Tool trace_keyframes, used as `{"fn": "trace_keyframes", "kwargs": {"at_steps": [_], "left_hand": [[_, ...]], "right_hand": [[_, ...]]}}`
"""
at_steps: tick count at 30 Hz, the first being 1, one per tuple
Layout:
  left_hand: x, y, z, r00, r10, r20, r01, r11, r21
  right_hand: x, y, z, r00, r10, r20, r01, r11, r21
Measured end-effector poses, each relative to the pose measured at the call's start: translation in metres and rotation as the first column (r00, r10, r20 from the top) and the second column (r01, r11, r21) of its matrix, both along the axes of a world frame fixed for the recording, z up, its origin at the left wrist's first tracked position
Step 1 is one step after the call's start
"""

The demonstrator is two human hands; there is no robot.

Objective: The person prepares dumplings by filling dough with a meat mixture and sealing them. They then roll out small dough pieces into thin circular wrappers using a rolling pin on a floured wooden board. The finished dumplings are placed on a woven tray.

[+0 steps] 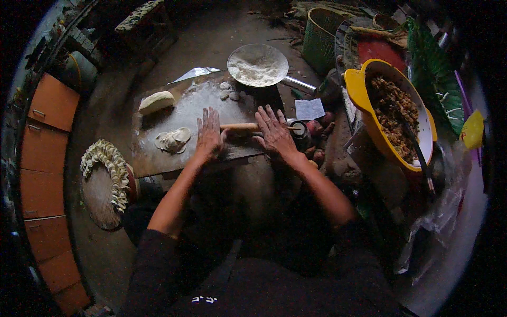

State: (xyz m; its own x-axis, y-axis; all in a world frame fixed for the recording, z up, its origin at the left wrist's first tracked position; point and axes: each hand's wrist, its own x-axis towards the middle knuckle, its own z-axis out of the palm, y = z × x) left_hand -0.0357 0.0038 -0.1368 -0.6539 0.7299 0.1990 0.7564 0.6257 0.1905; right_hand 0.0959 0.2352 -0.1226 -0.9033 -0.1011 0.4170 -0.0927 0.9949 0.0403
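A wooden rolling pin (241, 126) lies across the near right part of a floured wooden board (158, 164). Both palms rest on it, fingers spread and pointing away: my left hand (209, 132) at its left end, my right hand (274, 130) nearer its right end. Whether dough lies under the pin cannot be told. Left of my left hand is a pile of rolled dough wrappers (173, 139), and behind that a thick block of dough (156, 102). Several small dough pieces (229, 93) sit at the back of the board, near a metal pan of flour (258, 65).
A yellow pot of chopped filling (394, 115) with a dark utensil stands at right. Near the board's right edge are a jar (298, 129), paper (309, 109) and red-skinned vegetables (313, 127). Filled dumplings (105, 158) ring a round board at left. A green basket (321, 39) stands behind.
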Motion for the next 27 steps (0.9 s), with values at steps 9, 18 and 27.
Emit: {"fn": "trace_keyframes", "kwargs": {"at_steps": [9, 18, 27], "left_hand": [[0.001, -0.010, -0.008, 0.992, -0.080, 0.093, 0.093, 0.985, -0.146], [-0.005, -0.012, -0.010, 0.994, -0.104, 0.026, 0.107, 0.984, -0.141], [-0.020, 0.003, -0.003, 0.998, -0.051, 0.027, 0.053, 0.995, -0.084]], "right_hand": [[0.032, -0.011, 0.004, 0.992, 0.122, 0.034, -0.116, 0.984, -0.134], [0.030, -0.013, 0.006, 0.995, 0.101, 0.012, -0.098, 0.984, -0.147], [0.012, -0.006, 0.007, 0.995, -0.086, 0.043, 0.086, 0.996, -0.014]]}}
